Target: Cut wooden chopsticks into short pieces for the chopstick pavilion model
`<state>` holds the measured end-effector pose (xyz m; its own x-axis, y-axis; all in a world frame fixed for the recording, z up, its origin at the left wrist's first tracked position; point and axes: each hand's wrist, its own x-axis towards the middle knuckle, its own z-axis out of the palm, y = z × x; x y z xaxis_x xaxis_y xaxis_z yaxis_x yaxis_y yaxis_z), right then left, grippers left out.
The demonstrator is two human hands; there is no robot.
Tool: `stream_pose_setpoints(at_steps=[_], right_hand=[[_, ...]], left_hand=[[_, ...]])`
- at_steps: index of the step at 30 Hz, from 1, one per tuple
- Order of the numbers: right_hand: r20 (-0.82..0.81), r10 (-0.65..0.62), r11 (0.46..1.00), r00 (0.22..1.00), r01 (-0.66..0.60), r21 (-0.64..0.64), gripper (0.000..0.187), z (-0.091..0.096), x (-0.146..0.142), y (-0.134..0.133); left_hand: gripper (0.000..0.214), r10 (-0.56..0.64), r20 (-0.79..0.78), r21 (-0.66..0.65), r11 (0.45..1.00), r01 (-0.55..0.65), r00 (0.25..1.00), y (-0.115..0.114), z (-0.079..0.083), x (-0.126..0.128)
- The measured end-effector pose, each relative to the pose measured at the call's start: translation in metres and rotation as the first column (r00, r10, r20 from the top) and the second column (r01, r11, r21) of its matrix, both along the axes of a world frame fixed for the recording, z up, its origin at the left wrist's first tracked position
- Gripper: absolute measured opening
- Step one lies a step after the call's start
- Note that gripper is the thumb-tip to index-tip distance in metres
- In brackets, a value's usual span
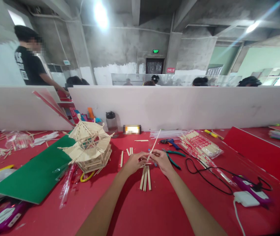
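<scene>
Between my two hands a thin wooden stick [156, 141] stands slanted, its upper end leaning right. My left hand [138, 162] pinches it low down from the left, fingers closed. From the right, my right hand [161, 160] grips it too, thumb and fingers closed around its lower part. Just below my fingers several wooden sticks [145, 178] lie side by side on the red table [132, 213]. Short stick pieces [129, 151] and a longer stick [121, 159] rest left of my left hand. Pliers with teal handles [173, 160] lie beside my right hand.
A pagoda-like stick model [89, 147] stands at left by a green board [35, 173]. At right are a blue glue gun [170, 143], bagged sticks [201, 144], a black cable [203, 167] and a purple power strip [252, 191]. Behind, a bottle [111, 123] stands before a white partition [179, 105].
</scene>
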<state>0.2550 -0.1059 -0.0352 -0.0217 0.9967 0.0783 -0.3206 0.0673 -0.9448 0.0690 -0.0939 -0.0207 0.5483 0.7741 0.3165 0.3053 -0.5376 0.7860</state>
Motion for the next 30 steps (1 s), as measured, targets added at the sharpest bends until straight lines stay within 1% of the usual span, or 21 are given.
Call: stream_pose_setpoints(at_steps=[5, 10, 14, 19, 21, 22, 23, 25, 26, 28, 30], right_hand=[[0.014, 0.013, 1.0, 1.0, -0.013, 0.005, 0.043, -0.001, 0.001, 0.0], [0.01, 0.016, 1.0, 1.0, -0.016, -0.003, 0.041, -0.002, 0.001, 0.001], [-0.001, 0.019, 1.0, 1.0, -0.019, -0.009, 0.039, -0.002, 0.0, 0.001], [0.029, -0.007, 1.0, 1.0, 0.007, 0.0, 0.036, 0.003, 0.0, 0.0], [0.032, -0.039, 0.999, 0.999, 0.039, 0.01, 0.034, 0.007, 0.001, -0.001], [0.031, -0.056, 0.998, 0.998, 0.056, 0.013, 0.033, 0.008, 0.002, -0.001], [0.029, -0.072, 0.997, 0.997, 0.071, 0.015, 0.032, 0.01, 0.004, -0.001], [0.027, -0.09, 0.996, 0.996, 0.09, 0.016, 0.031, 0.012, 0.007, -0.001], [0.023, -0.092, 0.996, 0.996, 0.092, 0.013, 0.031, 0.013, 0.008, -0.001], [0.009, -0.085, 0.996, 0.996, 0.085, 0.008, 0.032, 0.015, 0.009, -0.002], [-0.005, -0.082, 0.997, 0.997, 0.082, 0.013, 0.033, 0.016, 0.009, -0.003]], left_hand=[[0.037, 0.019, -0.019, 0.0, 1.0, -0.019, 1.0, -0.001, 0.001, 0.0], [0.037, 0.001, -0.005, 0.017, 1.0, -0.001, 1.0, -0.001, 0.001, -0.001], [0.037, -0.001, -0.027, 0.033, 0.999, 0.002, 1.0, -0.001, 0.0, -0.001], [0.041, -0.006, -0.044, 0.092, 0.996, 0.01, 0.999, -0.006, 0.007, -0.002], [0.04, 0.039, -0.064, 0.14, 0.99, -0.03, 0.997, -0.004, 0.011, -0.007], [0.038, 0.091, -0.072, 0.175, 0.981, -0.078, 0.993, -0.001, 0.012, -0.01], [0.038, 0.171, -0.078, 0.213, 0.965, -0.151, 0.982, 0.004, 0.014, -0.014], [0.042, 0.358, -0.103, 0.291, 0.903, -0.316, 0.928, 0.021, 0.015, -0.022], [0.046, 0.442, -0.147, 0.321, 0.868, -0.38, 0.885, 0.032, 0.016, -0.025], [0.053, 0.58, -0.309, 0.372, 0.803, -0.466, 0.754, 0.057, 0.017, -0.028], [0.06, 0.612, -0.502, 0.394, 0.791, -0.469, 0.611, 0.083, 0.017, -0.026]])
